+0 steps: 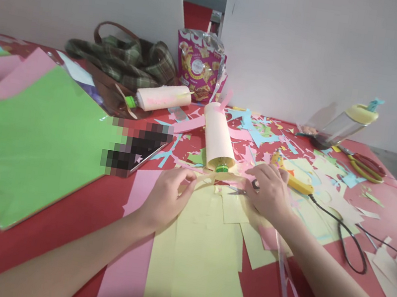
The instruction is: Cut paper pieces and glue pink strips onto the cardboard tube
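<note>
Here the left hand (166, 193) is pinching one end of a yellow paper strip (216, 177), fingers closed; the right hand (270, 192), gripping scissors (248, 189), is best cutting slowly while the strip stays taut.

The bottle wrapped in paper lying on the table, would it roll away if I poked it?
Probably, if poked from the side. The paper-wrapped bottle lies on its side and is round, so it is apt to roll, though the paper scraps around it might stop it soon. It looks like a small plastic bottle with a green cap, so it is likely light.
</note>
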Available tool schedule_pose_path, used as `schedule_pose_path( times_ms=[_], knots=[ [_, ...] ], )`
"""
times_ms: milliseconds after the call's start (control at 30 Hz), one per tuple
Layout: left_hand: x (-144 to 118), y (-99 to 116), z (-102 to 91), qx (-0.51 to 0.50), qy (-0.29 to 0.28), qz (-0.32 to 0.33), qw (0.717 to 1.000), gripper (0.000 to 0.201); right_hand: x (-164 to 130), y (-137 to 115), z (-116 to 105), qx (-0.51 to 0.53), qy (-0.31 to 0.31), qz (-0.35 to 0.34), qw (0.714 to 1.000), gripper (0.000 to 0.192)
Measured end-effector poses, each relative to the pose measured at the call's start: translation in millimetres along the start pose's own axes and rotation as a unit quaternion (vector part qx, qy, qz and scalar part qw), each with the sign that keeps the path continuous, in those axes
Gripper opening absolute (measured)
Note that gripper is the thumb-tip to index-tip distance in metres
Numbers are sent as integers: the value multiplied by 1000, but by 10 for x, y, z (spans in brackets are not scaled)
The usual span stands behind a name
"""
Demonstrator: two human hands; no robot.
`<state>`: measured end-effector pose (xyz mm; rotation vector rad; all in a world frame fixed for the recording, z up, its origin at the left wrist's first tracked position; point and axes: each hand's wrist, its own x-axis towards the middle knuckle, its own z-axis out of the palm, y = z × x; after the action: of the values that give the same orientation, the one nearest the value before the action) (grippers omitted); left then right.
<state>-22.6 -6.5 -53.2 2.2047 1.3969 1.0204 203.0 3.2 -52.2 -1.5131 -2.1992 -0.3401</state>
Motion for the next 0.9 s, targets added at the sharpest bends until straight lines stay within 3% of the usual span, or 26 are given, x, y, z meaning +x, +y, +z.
schedule_pose_path(
  times_ms=[533, 900],
  knots=[
    [-6, -15, 7, -5, -12, -14, 1000, 7, 16, -80, 73, -24, -47, 15, 999, 9],
    [-39, -60, 23, -1, -17, -21, 1000, 8, 5, -84, 60, -31, -24, 27, 999, 11]
  ],
)
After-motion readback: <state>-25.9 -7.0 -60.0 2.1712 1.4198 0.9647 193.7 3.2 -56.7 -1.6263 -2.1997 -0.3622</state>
